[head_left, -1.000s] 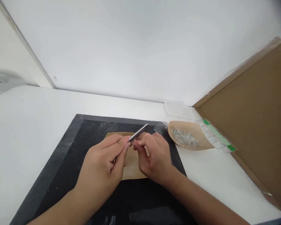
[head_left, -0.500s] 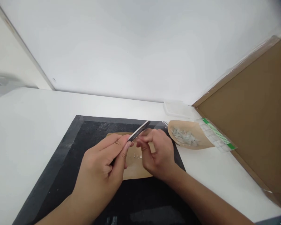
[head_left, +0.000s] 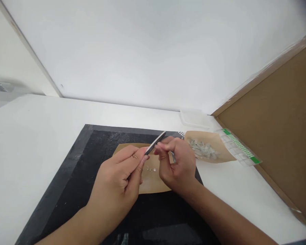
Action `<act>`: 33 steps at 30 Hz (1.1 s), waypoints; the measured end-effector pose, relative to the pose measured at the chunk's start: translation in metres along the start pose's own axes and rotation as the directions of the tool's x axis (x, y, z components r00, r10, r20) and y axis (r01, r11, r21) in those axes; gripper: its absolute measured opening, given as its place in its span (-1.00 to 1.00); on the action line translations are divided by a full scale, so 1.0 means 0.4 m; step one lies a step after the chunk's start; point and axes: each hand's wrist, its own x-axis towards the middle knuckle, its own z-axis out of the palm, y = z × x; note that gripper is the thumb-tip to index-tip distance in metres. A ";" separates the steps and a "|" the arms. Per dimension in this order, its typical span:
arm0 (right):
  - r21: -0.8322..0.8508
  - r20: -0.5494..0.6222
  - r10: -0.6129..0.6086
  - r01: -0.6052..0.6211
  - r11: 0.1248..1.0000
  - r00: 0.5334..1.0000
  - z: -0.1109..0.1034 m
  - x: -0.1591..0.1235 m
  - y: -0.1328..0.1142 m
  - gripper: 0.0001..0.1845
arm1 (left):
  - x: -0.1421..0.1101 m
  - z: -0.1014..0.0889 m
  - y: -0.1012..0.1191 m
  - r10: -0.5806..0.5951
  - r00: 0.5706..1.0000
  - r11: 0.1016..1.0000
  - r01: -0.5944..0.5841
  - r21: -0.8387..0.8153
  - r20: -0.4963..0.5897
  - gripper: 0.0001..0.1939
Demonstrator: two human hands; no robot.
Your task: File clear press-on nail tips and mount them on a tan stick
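Note:
My left hand [head_left: 117,185] is closed on a thin dark file-like strip [head_left: 158,141] that points up and to the right. My right hand [head_left: 177,163] is pinched at the strip's upper part, its fingers closed on something too small to make out. Both hands hover over a brown paper sheet [head_left: 149,180] with a few tiny pale pieces [head_left: 151,168] on it. The sheet lies on a black mat [head_left: 73,173].
A second brown paper [head_left: 219,149] with a heap of small pale pieces [head_left: 202,148] lies to the right, beside a clear strip with green edge [head_left: 241,149]. A clear plastic lid [head_left: 193,117] sits by the wall. A brown board [head_left: 277,126] leans at the right.
Both hands have shifted slightly to the right and up. My right hand's fingertips moved higher along the strip, uncovering the tiny pieces on the paper.

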 end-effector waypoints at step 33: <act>-0.018 0.153 0.118 -0.117 0.993 0.981 0.003 -0.004 -0.001 -0.78 | -0.012 0.014 -0.029 0.040 0.998 0.995 -0.036 0.089 -0.038 -0.76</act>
